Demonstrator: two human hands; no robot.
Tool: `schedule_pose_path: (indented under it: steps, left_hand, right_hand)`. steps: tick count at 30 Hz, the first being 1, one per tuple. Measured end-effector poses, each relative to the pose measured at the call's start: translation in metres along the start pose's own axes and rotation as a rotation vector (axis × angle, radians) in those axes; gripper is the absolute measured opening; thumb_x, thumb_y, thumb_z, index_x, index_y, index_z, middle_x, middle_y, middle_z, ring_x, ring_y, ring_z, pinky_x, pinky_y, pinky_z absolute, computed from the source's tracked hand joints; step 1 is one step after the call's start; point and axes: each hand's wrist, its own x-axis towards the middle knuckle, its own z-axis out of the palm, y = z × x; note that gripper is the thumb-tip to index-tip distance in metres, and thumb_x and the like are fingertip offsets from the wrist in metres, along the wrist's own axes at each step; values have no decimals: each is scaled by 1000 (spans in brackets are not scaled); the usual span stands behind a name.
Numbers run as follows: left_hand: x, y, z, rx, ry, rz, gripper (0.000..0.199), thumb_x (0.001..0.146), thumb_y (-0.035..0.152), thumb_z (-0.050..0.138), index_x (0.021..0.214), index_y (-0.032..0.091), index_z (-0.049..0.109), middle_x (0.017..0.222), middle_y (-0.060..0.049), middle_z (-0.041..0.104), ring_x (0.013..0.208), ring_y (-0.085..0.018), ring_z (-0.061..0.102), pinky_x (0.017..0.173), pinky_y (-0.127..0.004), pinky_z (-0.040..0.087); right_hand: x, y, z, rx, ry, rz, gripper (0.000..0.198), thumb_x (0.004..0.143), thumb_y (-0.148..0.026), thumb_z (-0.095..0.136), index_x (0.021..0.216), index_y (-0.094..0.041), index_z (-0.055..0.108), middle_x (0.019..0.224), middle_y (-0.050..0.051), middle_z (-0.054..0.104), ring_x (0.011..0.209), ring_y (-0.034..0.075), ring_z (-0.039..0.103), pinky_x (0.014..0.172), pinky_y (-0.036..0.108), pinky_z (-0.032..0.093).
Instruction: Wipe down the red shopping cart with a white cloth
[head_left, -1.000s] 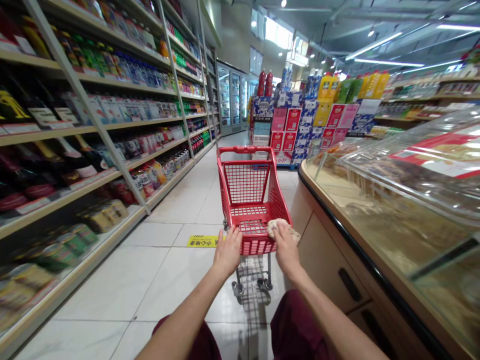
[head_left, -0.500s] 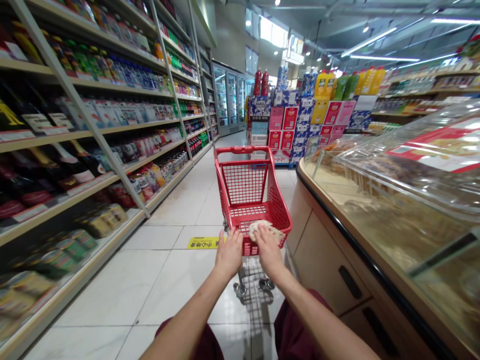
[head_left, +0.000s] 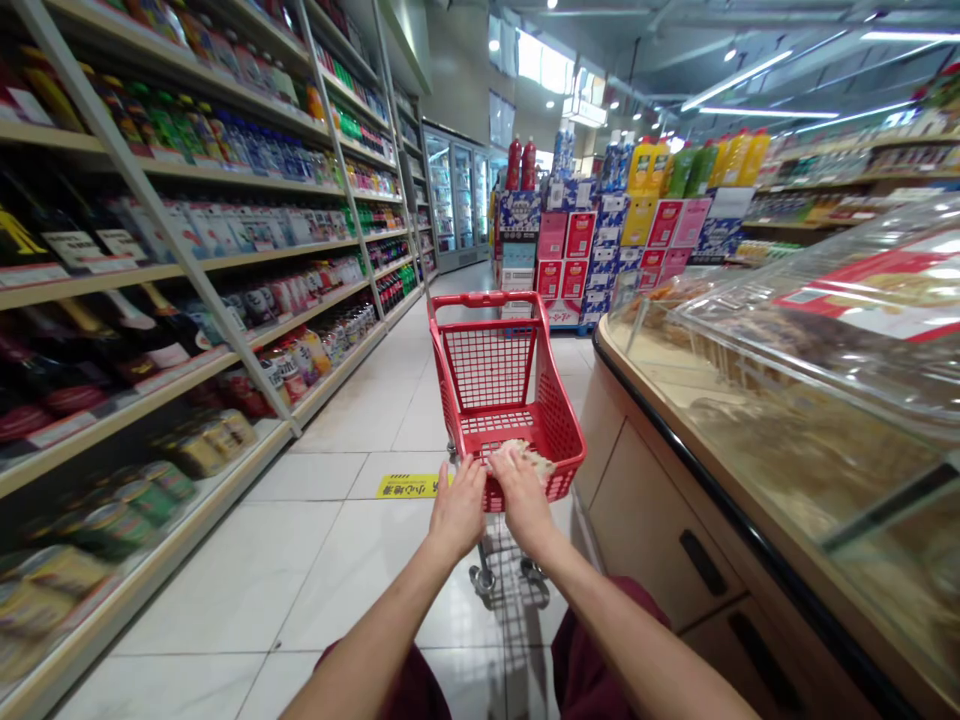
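A red plastic shopping cart (head_left: 561, 432) stands straight ahead of me, its basket bare apart from the cloth at the near rim. My left hand (head_left: 459, 505) grips the near left corner of that rim, fingers over the edge and thumb apart. Just right of it, my right hand (head_left: 523, 500) is closed over a crumpled off-white cloth (head_left: 538, 462) and presses it on the near rim. The palm side of both hands is hidden, and the right fingers cover part of the cloth.
Shelves of bottles and cans (head_left: 277, 250) run along the left. A glass-topped counter with wooden drawers (head_left: 660, 510) stands close on the right. Stacked drink boxes (head_left: 562, 255) rise beyond the cart. A yellow floor sticker (head_left: 409, 486) lies left of the cart on white tiles.
My right hand has slid the cloth left along the cart's near rim, closer to my left hand. The left hand and the cart have hardly moved.
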Motion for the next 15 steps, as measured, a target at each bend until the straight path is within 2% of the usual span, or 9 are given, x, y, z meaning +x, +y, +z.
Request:
schedule_pose_path:
  steps: [2, 4, 7, 9, 10, 13, 15]
  left_hand:
    - [-1, -3, -1, -2, -2, -5, 51, 70, 9, 35, 121, 13, 39, 130, -8, 42, 126, -20, 25, 104, -52, 14]
    - [-1, -4, -1, 1, -13, -11, 52, 70, 9, 35, 121, 14, 39, 130, -8, 42, 126, -19, 25, 105, -51, 14]
    - [-2, -2, 0, -4, -25, -17, 53, 69, 10, 35, 122, 12, 37, 132, -8, 39, 127, -20, 23, 105, -50, 13]
    - [-2, 1, 0, 0, -35, -18, 54, 69, 12, 36, 123, 11, 36, 133, -9, 37, 128, -21, 20, 105, -50, 12]
    - [-1, 3, -1, 7, -42, -16, 54, 69, 13, 37, 123, 10, 36, 133, -10, 37, 128, -22, 20, 105, -50, 12]
    - [-1, 5, -3, 26, -57, 6, 55, 69, 13, 38, 124, 12, 36, 133, -10, 38, 128, -22, 21, 104, -52, 12]
    - [0, 3, -4, 25, -49, 24, 54, 69, 13, 38, 123, 14, 37, 132, -9, 39, 127, -21, 23, 104, -52, 11]
  right_hand:
    - [-3, 9, 0, 14, 24, -58, 49, 79, -3, 33, 123, -20, 44, 126, 7, 47, 123, 20, 32, 96, 42, 34]
    - [-12, 39, -11, -18, 52, -61, 44, 79, -4, 33, 117, -19, 50, 125, 7, 48, 123, 20, 32, 97, 42, 32]
    - [-25, 77, -23, -89, 139, 108, 40, 81, -5, 32, 112, -18, 55, 127, 10, 45, 125, 21, 29, 98, 45, 30]
    - [-27, 71, -18, -103, 181, 204, 41, 81, -5, 31, 113, -18, 54, 129, 11, 42, 125, 21, 27, 98, 47, 29]
    - [-27, 60, -11, -87, 184, 198, 42, 81, -5, 31, 115, -18, 53, 130, 11, 41, 126, 20, 27, 98, 46, 29]
    - [-20, 21, 9, 6, 133, 22, 44, 80, -4, 32, 118, -17, 49, 131, 11, 40, 126, 18, 25, 100, 42, 29]
    - [-17, 16, 9, 35, 96, -65, 43, 80, -4, 34, 118, -17, 50, 130, 10, 41, 126, 17, 26, 100, 39, 30]
